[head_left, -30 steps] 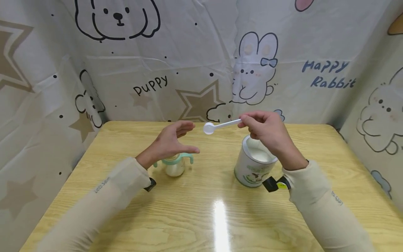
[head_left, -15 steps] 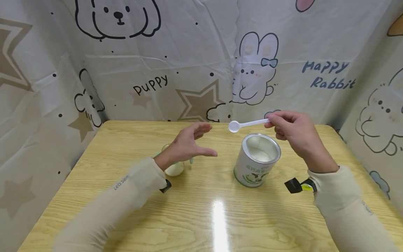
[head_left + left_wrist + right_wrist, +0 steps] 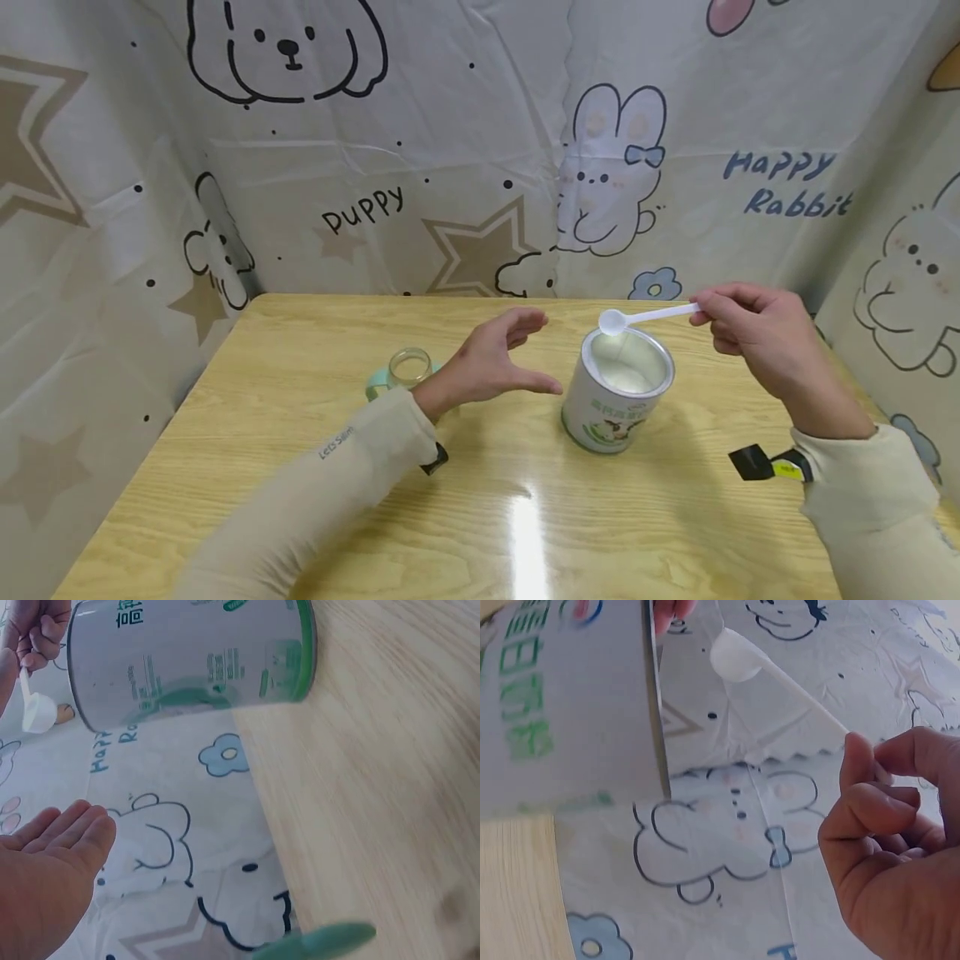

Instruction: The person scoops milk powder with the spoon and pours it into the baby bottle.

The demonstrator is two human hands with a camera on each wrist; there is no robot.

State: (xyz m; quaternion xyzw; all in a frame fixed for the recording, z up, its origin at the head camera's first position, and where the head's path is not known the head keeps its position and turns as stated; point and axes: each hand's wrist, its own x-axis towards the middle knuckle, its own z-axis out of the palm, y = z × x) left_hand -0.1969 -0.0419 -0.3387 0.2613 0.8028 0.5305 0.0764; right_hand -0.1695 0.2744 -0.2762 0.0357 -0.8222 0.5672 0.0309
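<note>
My right hand point(image 3: 765, 337) pinches the end of a white measuring scoop's handle. The scoop point(image 3: 612, 322) hangs over the back rim of an open milk powder can point(image 3: 611, 417), its bowl pointing left. Pale powder shows inside the can. My left hand point(image 3: 498, 358) is held in the air just left of the can, fingers and thumb spread apart, holding nothing. Behind the left wrist stands a baby bottle point(image 3: 409, 367) without a lid, partly hidden by the arm. In the right wrist view the scoop bowl point(image 3: 736, 656) appears beyond the can.
A light wooden table point(image 3: 600, 533) carries the can and bottle. Patterned cloth point(image 3: 465, 125) hangs behind and at both sides. One green bottle handle point(image 3: 322, 943) shows at the bottom of the left wrist view.
My right hand has moved right, carrying the scoop from between the bottle and can to over the can's back rim. My left hand has also moved right, away from above the bottle, towards the can.
</note>
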